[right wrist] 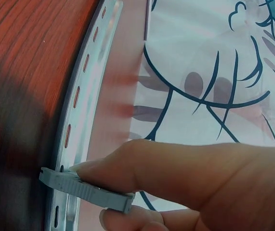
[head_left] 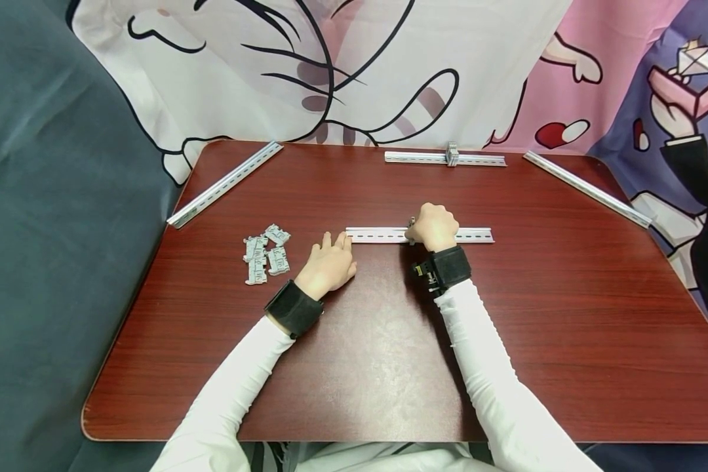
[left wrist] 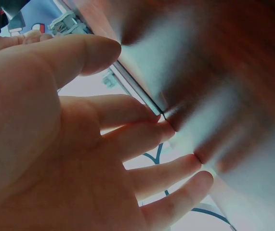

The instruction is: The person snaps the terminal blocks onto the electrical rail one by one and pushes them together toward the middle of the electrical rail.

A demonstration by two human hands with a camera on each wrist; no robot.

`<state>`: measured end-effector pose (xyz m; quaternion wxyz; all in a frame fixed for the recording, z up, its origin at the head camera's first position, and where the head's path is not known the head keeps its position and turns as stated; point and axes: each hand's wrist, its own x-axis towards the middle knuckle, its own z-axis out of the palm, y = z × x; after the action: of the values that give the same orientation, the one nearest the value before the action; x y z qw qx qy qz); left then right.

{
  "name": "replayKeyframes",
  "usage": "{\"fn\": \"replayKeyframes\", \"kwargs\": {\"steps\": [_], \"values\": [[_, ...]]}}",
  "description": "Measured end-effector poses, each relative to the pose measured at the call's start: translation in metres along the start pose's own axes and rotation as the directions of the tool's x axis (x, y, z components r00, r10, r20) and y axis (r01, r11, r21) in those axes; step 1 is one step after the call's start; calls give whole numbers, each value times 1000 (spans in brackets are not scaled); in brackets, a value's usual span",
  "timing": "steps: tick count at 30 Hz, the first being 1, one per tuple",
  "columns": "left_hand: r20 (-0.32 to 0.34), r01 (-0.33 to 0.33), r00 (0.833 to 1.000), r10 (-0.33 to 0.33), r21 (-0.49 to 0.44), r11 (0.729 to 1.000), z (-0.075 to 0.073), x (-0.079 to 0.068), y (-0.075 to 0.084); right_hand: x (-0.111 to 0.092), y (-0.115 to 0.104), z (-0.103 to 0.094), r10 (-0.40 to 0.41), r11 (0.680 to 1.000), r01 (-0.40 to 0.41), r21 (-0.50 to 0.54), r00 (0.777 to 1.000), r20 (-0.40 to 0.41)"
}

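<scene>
A slotted metal DIN rail lies crosswise near the middle of the table. My right hand pinches a thin grey terminal block between thumb and finger, right of the rail's midpoint. In the right wrist view the block lies across the rail; whether it is clipped on cannot be told. At the rail's left end is my left hand, palm down with fingers fairly straight. Its fingertips touch or nearly touch that end, and the left wrist view shows nothing held in the hand.
Several loose grey terminal blocks lie left of my left hand. Another rail at the back edge carries grey blocks. Two more rails lie slanted, one at the left edge and one at the right. A printed cloth hangs behind the table.
</scene>
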<state>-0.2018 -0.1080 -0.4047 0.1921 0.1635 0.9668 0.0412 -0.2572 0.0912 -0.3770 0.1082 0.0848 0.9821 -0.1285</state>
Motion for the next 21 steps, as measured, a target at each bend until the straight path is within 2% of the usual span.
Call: {"fn": "replayKeyframes", "kwargs": {"steps": [21], "values": [[-13,0,1000,0,4,1000,-2,-2,1,8,10,-2,49,999,-49,2,998,25]]}}
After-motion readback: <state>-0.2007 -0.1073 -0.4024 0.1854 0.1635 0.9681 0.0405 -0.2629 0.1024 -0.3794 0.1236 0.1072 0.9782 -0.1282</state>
